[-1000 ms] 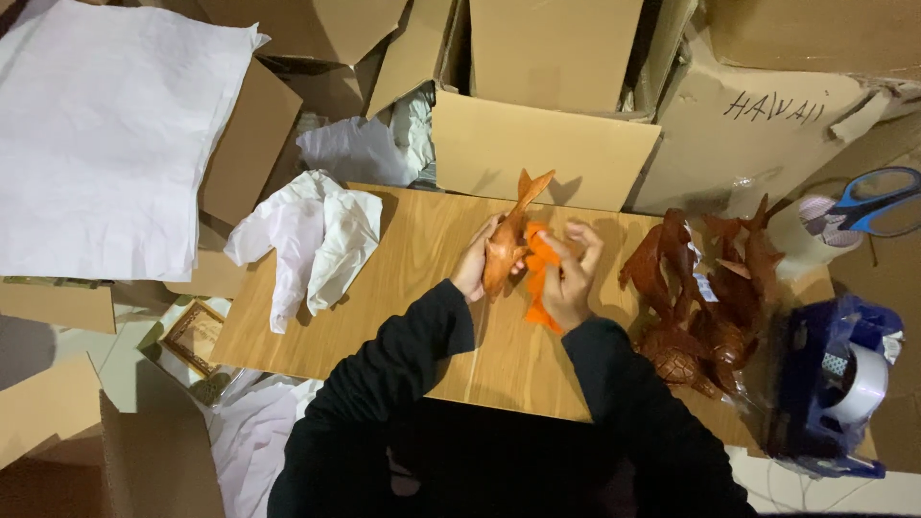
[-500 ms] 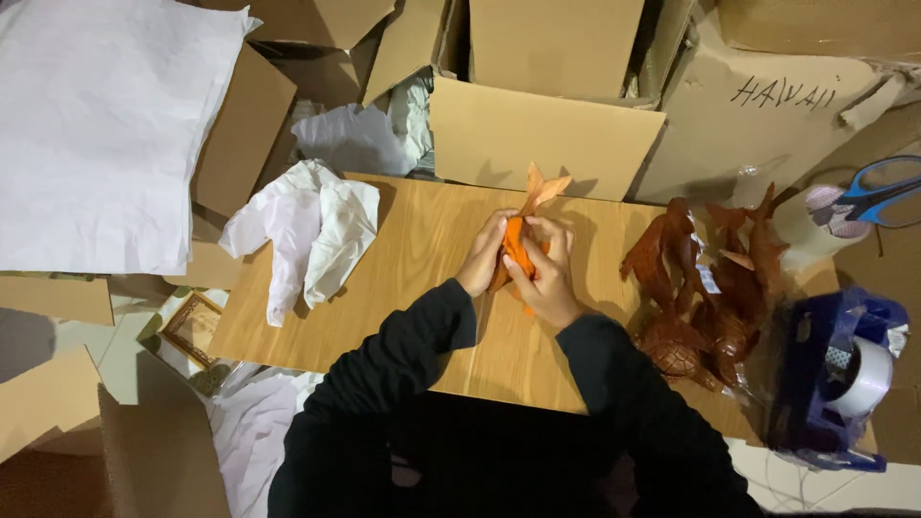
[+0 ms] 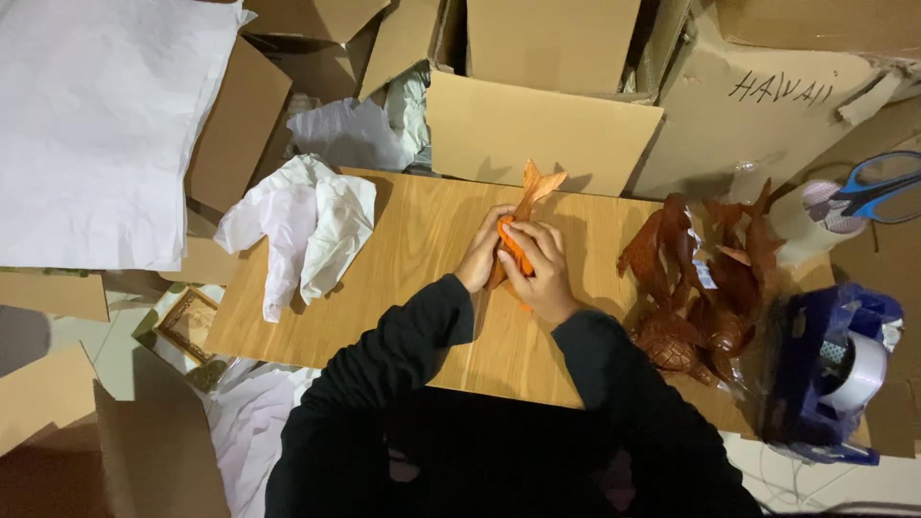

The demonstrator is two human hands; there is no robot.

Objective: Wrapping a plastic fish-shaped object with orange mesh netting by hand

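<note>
A carved wooden fish (image 3: 526, 206) lies near the middle of the wooden table (image 3: 403, 278), its forked tail pointing to the far side, toward an open cardboard box (image 3: 542, 129). An orange cloth (image 3: 515, 251) is pressed against its body. The right hand (image 3: 539, 270) lies over cloth and carving with fingers close together and curled down on them; the left hand (image 3: 480, 254) cups the fish from the left, fingers bent around its side.

A second ago the fish was held more upright and the right hand stood apart, the cloth showing plainly between the hands. Half a second ago the hands had closed in. Now they cover most of the body and cloth, so only the tail and a strip of orange show: the rubbing grip has tightened.

To the right lies a heap of darker wooden carvings (image 3: 705, 278), further right a blue tape dispenser (image 3: 835, 369), and far right blue scissors (image 3: 878, 187). Left on the table rests crumpled white paper (image 3: 302, 225).
</note>
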